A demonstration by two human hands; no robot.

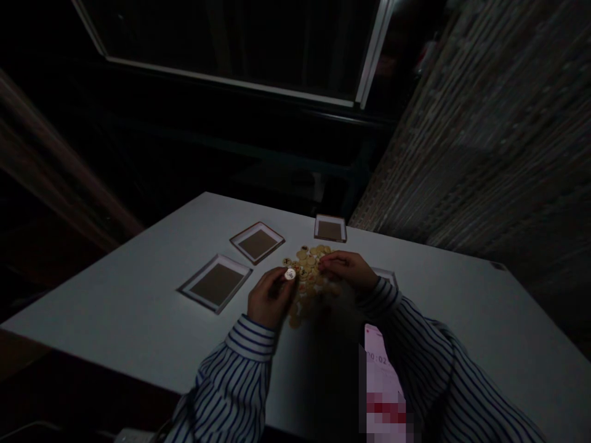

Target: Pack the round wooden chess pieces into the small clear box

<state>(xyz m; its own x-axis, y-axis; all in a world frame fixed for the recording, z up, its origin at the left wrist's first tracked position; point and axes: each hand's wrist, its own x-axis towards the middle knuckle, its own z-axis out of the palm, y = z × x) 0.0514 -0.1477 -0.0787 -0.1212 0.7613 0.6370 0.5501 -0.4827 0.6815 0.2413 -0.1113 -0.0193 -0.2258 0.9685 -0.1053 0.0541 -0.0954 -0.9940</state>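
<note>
round pieces [311, 279] lie heaped on the white table [133, 295], between both hands. left hand [268, 296]: thumb and fingers clamped on one marked disc [290, 274]. right hand [349, 269]: fingertips at the heap's right side; whether they grip a piece cannot be told.

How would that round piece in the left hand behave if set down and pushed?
The round piece is probably light, being small against the left hand holding it. It looks stiff, its outline a clean circle. Stood on edge, it might roll, given that round rim.
</note>
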